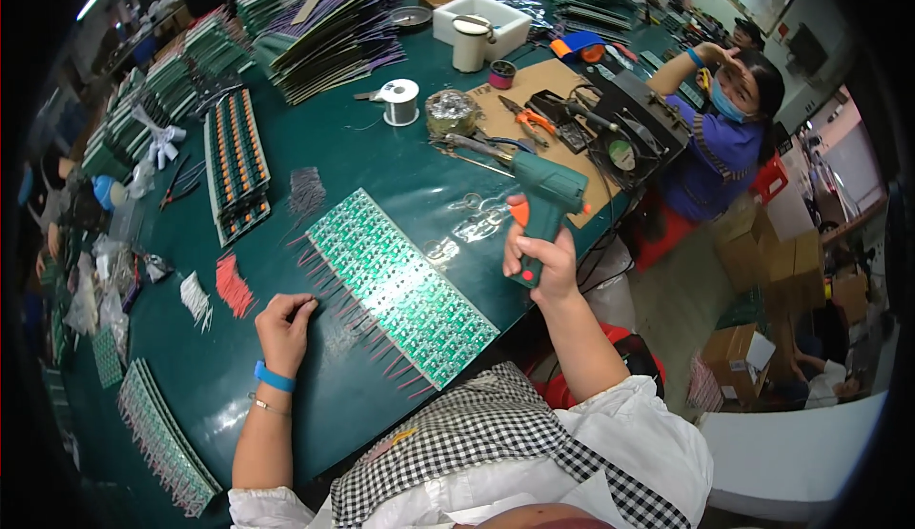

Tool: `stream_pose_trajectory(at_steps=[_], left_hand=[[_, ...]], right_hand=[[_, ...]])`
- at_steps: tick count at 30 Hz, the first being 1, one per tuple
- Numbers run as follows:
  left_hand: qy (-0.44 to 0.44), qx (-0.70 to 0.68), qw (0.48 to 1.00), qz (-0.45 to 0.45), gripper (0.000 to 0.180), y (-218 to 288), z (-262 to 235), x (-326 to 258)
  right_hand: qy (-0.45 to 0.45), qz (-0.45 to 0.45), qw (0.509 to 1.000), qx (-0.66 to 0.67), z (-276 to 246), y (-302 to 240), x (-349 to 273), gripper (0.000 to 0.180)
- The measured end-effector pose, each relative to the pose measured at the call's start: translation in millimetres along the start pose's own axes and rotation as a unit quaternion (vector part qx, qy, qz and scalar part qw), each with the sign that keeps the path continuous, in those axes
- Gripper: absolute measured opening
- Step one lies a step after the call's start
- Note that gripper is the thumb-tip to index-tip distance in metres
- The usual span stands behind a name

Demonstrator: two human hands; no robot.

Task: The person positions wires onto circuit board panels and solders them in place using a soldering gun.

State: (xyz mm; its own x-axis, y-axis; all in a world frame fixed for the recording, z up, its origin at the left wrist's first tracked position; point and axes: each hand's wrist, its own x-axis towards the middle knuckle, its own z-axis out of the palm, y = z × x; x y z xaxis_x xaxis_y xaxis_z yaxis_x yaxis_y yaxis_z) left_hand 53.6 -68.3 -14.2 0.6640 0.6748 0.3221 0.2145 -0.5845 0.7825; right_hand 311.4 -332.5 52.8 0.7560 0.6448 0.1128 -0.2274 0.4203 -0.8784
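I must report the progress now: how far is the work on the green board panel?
Looks done: red wire leads poke out along the green board panel. In hand: the right hand holds a green soldering gun above the table; the left hand rests beside the panel. Left: another panel waits; whether joints are soldered cannot be seen.

Left hand (283, 327) rests palm-down, fingers curled — right hand (540, 260) is raised, fist closed in a grip, forearm extended.

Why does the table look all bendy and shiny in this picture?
In the head view, the fisheye lens curves the dark green table toward the black rim; overhead lamps leave pale glare patches on it near the left hand; the long green circuit board panel and the green pistol-shaped soldering gun stay sharp.
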Motion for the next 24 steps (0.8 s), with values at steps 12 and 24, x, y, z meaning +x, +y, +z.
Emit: stream_pose_trajectory(at_steps=[12,24], left_hand=[[-0.187,-0.294,0.923,-0.165,0.014,93.5,1.8,-13.4],[-0.331,-0.413,0.804,-0.272,0.014,113.8,34.2,-35.7]], right_hand=[[-0.074,0.012,0.997,0.020,42.7,19.2,-49.3,0.059],[-0.267,-0.005,0.956,-0.120,48.5,41.5,-83.9,0.050]])
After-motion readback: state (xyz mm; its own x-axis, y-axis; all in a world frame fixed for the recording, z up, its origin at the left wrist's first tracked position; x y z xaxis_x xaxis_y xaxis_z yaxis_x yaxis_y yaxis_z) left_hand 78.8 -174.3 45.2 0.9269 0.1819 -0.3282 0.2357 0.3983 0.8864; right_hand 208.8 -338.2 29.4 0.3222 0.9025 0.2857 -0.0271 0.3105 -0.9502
